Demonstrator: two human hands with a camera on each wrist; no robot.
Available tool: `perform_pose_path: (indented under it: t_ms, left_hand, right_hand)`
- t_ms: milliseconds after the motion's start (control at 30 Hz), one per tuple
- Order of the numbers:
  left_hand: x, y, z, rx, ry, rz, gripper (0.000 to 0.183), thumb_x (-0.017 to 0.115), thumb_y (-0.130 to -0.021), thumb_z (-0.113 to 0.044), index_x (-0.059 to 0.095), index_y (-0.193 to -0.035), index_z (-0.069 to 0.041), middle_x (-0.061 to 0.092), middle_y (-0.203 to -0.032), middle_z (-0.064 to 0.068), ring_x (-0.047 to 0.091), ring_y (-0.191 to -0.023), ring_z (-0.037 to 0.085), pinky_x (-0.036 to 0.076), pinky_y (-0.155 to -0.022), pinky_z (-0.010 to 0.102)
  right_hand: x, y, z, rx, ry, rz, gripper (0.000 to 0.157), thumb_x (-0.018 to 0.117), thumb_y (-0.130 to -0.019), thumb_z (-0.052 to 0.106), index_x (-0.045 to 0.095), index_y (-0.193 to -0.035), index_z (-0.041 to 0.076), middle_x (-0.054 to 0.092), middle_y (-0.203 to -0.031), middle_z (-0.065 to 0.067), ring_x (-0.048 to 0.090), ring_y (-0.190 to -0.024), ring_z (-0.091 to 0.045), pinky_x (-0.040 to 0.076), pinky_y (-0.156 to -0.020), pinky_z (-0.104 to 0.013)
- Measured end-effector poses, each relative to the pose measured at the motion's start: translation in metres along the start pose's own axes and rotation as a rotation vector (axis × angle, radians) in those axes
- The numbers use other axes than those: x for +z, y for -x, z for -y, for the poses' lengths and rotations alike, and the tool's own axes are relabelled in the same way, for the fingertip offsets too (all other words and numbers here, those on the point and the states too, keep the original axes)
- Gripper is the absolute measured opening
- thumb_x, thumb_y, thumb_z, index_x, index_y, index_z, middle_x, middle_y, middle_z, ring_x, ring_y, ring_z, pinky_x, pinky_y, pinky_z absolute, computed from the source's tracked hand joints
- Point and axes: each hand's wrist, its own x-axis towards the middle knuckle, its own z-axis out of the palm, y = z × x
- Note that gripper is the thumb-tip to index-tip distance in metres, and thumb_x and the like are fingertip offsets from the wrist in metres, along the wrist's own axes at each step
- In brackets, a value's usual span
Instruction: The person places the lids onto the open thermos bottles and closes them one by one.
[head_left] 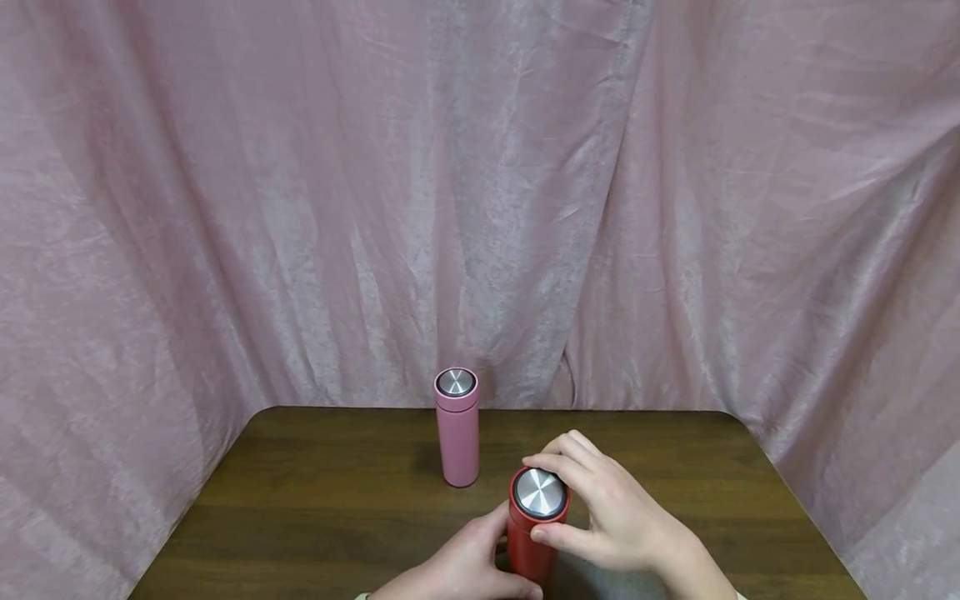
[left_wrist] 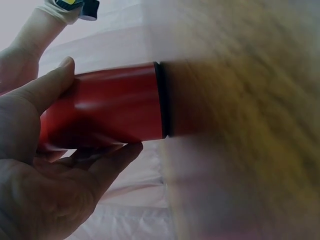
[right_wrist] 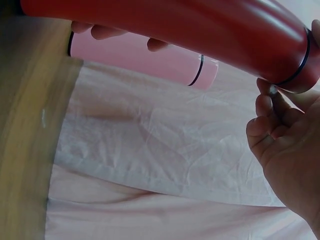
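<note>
A red thermos flask (head_left: 531, 557) with a shiny silver disc on its lid (head_left: 542, 493) stands upright near the front of the table. My left hand (head_left: 468, 557) grips its body from the left, thumb on one side and fingers round the other, as the left wrist view shows with the flask's black base (left_wrist: 163, 100) at the tabletop. My right hand (head_left: 607, 508) holds the lid, thumb at the near side and fingers at the far side of the rim. In the right wrist view the fingertips (right_wrist: 265, 86) are at the seam between lid and body.
Farther back, a pink thermos flask (head_left: 459, 442) with a silver lid disc stands upright, left of the red one. The brown wooden table (head_left: 322, 492) has rounded far corners. Pink curtains (head_left: 375, 208) hang behind it and along both sides.
</note>
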Motion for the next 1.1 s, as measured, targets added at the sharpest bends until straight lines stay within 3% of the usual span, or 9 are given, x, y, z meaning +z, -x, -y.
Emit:
perform_pose_path:
  t_ms: [333, 600, 1100]
  left_hand:
    - [-0.001, -0.015, 0.002, -0.016, -0.066, -0.029, 0.084, 0.101, -0.084, -0.017, 0.054, -0.153, -0.025, 0.07, -0.139, -0.008, 0.068, -0.125, 0.008, 0.058, -0.106, 0.03]
    - [-0.007, -0.032, 0.007, -0.026, -0.129, -0.017, 0.081, 0.101, -0.084, -0.02, 0.054, -0.15, -0.023, 0.072, -0.134, -0.009, 0.07, -0.121, 0.007, 0.059, -0.102, 0.026]
    - [-0.009, -0.07, 0.005, -0.128, -0.133, -0.022, 0.074, 0.102, -0.082, -0.022, 0.058, -0.141, -0.021, 0.073, -0.124, -0.013, 0.072, -0.114, 0.004, 0.059, -0.098, 0.023]
  right_hand:
    - [-0.01, -0.004, -0.016, -0.017, -0.036, 0.028, 0.059, 0.087, -0.098, 0.038, 0.065, -0.148, 0.016, 0.064, -0.13, 0.01, 0.058, -0.118, -0.009, 0.049, -0.097, -0.018]
    - [-0.024, -0.006, -0.029, 0.018, -0.037, 0.08, 0.059, 0.088, -0.097, 0.036, 0.065, -0.149, 0.021, 0.062, -0.13, 0.013, 0.059, -0.119, -0.007, 0.052, -0.096, -0.021]
    - [-0.05, -0.009, -0.053, 0.1, -0.004, 0.159, 0.055, 0.089, -0.098, 0.032, 0.067, -0.147, 0.021, 0.062, -0.13, 0.016, 0.058, -0.119, -0.007, 0.055, -0.097, -0.028]
